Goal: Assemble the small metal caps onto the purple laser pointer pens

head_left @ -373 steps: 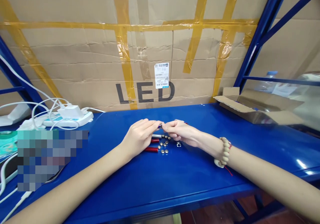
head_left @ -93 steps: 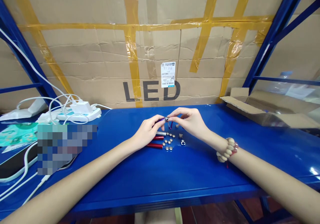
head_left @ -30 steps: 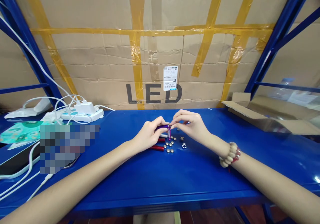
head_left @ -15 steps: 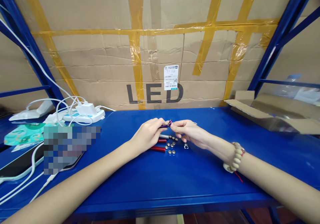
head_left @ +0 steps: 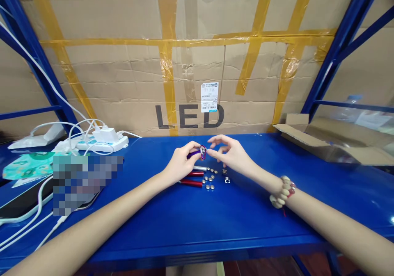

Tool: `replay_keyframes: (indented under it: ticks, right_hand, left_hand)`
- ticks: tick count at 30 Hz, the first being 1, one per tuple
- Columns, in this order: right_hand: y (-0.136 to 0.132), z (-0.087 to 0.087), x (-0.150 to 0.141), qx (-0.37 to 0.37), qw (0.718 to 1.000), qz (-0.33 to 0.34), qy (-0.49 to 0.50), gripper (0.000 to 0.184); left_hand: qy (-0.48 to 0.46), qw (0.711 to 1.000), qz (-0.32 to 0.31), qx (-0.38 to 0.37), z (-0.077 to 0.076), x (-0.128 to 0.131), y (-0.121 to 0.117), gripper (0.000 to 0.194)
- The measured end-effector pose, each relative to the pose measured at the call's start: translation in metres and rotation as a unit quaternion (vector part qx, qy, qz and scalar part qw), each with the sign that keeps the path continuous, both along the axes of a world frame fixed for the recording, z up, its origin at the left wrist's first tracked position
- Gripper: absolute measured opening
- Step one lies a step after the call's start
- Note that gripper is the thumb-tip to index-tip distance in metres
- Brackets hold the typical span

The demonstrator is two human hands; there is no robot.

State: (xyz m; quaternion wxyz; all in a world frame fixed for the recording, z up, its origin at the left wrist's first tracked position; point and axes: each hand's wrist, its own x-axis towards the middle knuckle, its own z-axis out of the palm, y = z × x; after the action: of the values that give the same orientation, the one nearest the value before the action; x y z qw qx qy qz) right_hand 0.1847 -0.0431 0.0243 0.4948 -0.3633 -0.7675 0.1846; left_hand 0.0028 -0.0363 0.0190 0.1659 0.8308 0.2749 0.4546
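Observation:
My left hand is closed around a small purple metal tube, whose shiny open-looking end with silver inside faces right. Just right of that end is my right hand, its fingers apart and holding nothing; one fingertip is at or very near the tube's end, and I cannot tell whether it touches. Below the hands lie a silver tube, two red tubes partly behind my left hand, and several round button cells. Two small metal clip-like pieces lie right of the cells.
A large taped cardboard box stands behind the blue shelf. On the left are a white power strip with cables, a green packet and a phone. An open cardboard tray sits at the right.
My right hand has drawn slightly back from the purple tube and its fingers have spread. The tube's end has turned towards me, and a dark metal piece now shows below my right hand.

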Motion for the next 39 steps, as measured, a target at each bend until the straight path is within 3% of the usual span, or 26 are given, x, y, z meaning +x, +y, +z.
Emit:
replay_keyframes:
  ticks: [4, 9, 12, 15, 18, 20, 23, 29, 35, 39]
  right_hand:
    - [0.000, 0.002, 0.007, 0.184, 0.972, 0.047, -0.139, 0.043]
    - [0.000, -0.001, 0.008, 0.224, 0.952, 0.047, -0.202, 0.024]
    - [0.001, -0.002, 0.004, 0.176, 0.973, 0.033, -0.148, 0.025]
    - [0.003, -0.003, 0.000, 0.041, 0.997, 0.026, -0.065, 0.031]
    - [0.006, -0.003, -0.003, -0.093, 0.995, 0.035, 0.021, 0.038]
    - [0.008, -0.001, -0.003, -0.142, 0.986, 0.024, 0.082, 0.036]
    - [0.011, 0.002, 0.000, -0.167, 0.974, 0.010, 0.153, 0.035]
    - [0.008, 0.004, 0.004, -0.204, 0.957, 0.092, 0.184, 0.034]
    - [-0.003, 0.007, -0.002, -0.262, 0.936, 0.165, 0.169, 0.041]
    - [-0.004, 0.007, -0.004, -0.261, 0.937, 0.174, 0.151, 0.053]
  left_hand:
    - [0.017, 0.996, -0.054, -0.075, -0.002, -0.001, 0.005, 0.019]
    - [0.047, 0.986, -0.089, -0.130, -0.005, -0.001, 0.007, 0.018]
    - [0.046, 0.985, -0.101, -0.133, -0.006, -0.001, 0.009, 0.019]
    - [0.046, 0.985, -0.099, -0.133, -0.006, -0.002, 0.011, 0.020]
    - [0.044, 0.983, -0.089, -0.155, -0.005, -0.004, 0.013, 0.021]
    - [0.030, 0.980, -0.080, -0.177, -0.005, -0.004, 0.015, 0.023]
    - [-0.016, 0.981, -0.067, -0.182, -0.004, -0.004, 0.016, 0.022]
    - [-0.164, 0.958, -0.073, -0.224, 0.001, 0.001, 0.010, 0.015]
    - [-0.127, 0.953, -0.113, -0.249, 0.000, 0.006, -0.002, 0.028]
    - [-0.107, 0.965, -0.090, -0.220, -0.001, 0.005, -0.002, 0.030]
